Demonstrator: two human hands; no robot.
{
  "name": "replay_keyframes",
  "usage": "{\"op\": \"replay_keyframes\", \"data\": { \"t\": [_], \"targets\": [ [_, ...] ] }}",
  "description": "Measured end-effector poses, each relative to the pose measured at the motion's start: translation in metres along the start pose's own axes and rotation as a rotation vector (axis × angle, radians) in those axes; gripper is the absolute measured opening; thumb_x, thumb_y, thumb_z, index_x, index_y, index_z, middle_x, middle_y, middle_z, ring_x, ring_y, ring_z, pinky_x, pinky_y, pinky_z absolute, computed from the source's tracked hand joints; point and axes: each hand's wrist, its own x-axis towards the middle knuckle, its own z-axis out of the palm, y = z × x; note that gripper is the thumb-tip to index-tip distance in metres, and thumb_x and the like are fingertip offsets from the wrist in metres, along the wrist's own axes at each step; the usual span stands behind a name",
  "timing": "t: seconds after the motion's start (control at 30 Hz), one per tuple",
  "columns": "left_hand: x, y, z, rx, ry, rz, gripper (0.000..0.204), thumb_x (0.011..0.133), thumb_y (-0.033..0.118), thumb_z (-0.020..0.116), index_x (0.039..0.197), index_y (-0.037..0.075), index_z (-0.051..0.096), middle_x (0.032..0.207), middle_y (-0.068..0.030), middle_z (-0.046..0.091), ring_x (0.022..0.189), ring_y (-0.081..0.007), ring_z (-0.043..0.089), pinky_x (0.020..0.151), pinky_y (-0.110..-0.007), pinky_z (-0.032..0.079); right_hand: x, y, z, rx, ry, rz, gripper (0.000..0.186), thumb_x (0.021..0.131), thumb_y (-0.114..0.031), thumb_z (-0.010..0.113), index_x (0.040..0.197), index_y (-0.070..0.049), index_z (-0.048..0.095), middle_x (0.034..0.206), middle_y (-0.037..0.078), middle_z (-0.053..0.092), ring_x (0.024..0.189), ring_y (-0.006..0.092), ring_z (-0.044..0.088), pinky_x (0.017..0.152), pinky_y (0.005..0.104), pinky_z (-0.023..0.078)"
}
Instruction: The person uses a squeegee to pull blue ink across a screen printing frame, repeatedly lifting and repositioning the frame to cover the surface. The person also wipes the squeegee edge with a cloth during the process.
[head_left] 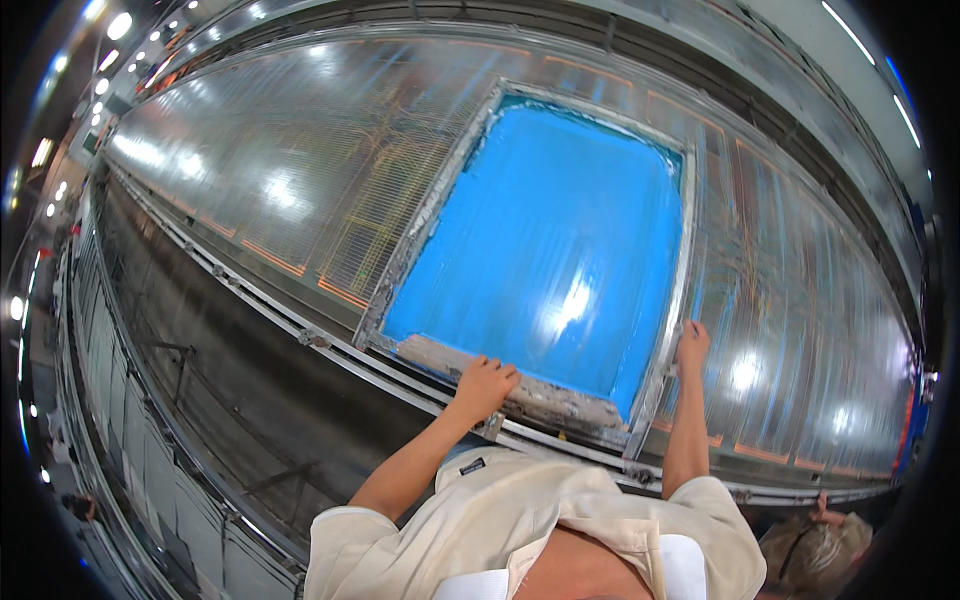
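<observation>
A printing screen lies on the long table in front of me, its metal frame [437, 207] smeared with dried ink. Bright blue ink [545, 230] covers most of the mesh inside. Along the near side rests a long, ink-stained squeegee [565, 402]. My left hand [486, 386] is closed over the top of this squeegee near its middle. At the frame's right side, close to the near corner, my right hand [692, 344] is curled against the rim with bent fingers. The undersides of both hands' fingers are partly hidden.
The long shiny table [270, 170] carries orange and yellow printed line patterns on both sides of the screen. A metal rail [260, 297] with small clamps runs along its near edge. Another person [820, 545] is at the lower right, one hand by the rail.
</observation>
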Motion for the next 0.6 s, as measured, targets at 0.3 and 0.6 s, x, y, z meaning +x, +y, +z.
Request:
{"op": "replay_keyframes", "data": {
  "t": [0.3,0.6],
  "targets": [
    [-0.018,-0.005,-0.054,-0.124,-0.009,-0.075,0.04,0.068,0.006,0.069,0.108,0.01,0.066,0.107,-0.0023,0.067,0.097,-0.023,0.061,0.084,-0.039,0.045,-0.051,-0.163,-0.042,0.065,-0.077,0.008,0.028,0.096,-0.023,0.062,0.111,0.001,0.068,0.101,0.011,0.069,0.092,0.0185,0.062,0.084,0.0318,0.047],
    [-0.066,-0.196,-0.093,-0.02,-0.061,-0.083,0.048,0.06,0.003,0.072,0.107,0.014,0.07,0.111,-0.0008,0.07,0.101,-0.0227,0.063,0.087,-0.04,0.046,-0.14,-0.247,0.137,0.208,0.033,0.013,0.024,0.092,-0.023,0.066,0.105,-0.003,0.071,0.091,0.01,0.071,0.078,0.0192,0.063,0.075,0.0335,0.05]
  ]
}}
